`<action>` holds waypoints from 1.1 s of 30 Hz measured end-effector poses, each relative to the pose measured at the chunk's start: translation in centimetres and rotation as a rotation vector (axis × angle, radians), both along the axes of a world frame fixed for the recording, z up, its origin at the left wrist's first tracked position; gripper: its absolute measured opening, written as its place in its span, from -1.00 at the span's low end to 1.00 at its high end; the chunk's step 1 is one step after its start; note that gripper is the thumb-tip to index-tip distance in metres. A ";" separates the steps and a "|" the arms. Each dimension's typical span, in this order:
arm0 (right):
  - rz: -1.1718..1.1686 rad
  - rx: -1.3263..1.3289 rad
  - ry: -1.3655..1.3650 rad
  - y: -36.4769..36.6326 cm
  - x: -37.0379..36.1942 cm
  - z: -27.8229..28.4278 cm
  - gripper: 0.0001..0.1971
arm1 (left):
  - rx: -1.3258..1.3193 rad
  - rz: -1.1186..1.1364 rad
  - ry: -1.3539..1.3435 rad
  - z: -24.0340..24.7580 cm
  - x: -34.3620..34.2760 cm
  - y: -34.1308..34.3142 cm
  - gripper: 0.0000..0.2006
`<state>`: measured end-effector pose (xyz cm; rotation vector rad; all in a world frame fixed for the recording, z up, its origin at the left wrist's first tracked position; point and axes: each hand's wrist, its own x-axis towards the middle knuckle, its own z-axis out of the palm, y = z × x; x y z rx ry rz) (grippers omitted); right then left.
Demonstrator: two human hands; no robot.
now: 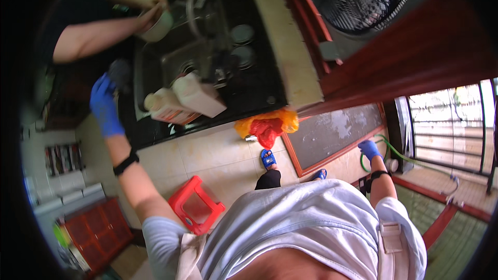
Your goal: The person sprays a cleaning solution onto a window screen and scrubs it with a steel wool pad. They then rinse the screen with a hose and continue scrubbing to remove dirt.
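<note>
in the head view, the person's left hand (106, 106), in a blue glove, is at the edge of the black worktop (155, 134), its grip closed around part of a dark grey cloth (120, 74) just beside the left rim of the metal sink (139, 79). the right hand (369, 149), also gloved in blue, hangs out to the person's right, well apart from the worktop and near a green hose (390, 147); its fingers are curled in, but i cannot tell how tightly that grip is closed or whether it has hold of anything. two white plastic jugs (199, 97) stand close together at the near side of the sink, tilted in the bent view, the left one bearing an orange-red label. across the sink a co-worker's hands (151, 14) hold a pale green bowl (157, 27) above the basin. two round discs (242, 34) lie on the worktop to the right of the sink. a yellow plastic bag (291, 120) and a red plastic bag (267, 130) bunch together by the front of the worktop. a red plastic stool (181, 192) stands on the tiled floor (220, 148), and a black fan (365, 0) shows at the upper right.
</note>
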<state>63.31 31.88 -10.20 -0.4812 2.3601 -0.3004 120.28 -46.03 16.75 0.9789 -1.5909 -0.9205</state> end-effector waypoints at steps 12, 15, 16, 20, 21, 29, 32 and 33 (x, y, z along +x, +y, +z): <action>-0.058 0.092 -0.113 4.2 5.7 -3.6 -0.71 | 0.198 0.026 0.138 3.7 3.5 27.7 -0.83; -0.050 0.054 -0.194 5.3 6.7 -5.6 -0.71 | 0.389 -0.130 0.122 1.2 1.0 33.4 -0.85; -0.061 0.021 -0.209 5.8 6.9 -6.2 -0.71 | 0.419 -0.154 0.130 0.3 -1.1 35.3 -0.85; -0.183 -0.097 -0.339 8.4 7.2 -7.0 -0.71 | 0.667 -0.348 -0.014 -3.2 -11.6 42.8 -0.83; -0.259 -0.140 -0.415 7.7 7.8 -5.8 -0.71 | 0.722 -0.428 -0.021 -4.0 -14.3 44.8 -0.83; -0.834 -0.608 -1.262 7.8 8.5 0.9 -0.50 | 1.025 -1.160 -0.435 -12.3 -36.6 59.5 -0.92; -0.945 -0.987 -1.525 7.7 9.3 1.2 -0.51 | 0.701 -1.372 -0.691 -17.7 -41.0 64.4 -0.91; -0.977 -1.152 -1.582 7.7 9.4 0.6 -0.52 | 0.614 -1.460 -0.733 -18.9 -42.2 65.8 -0.91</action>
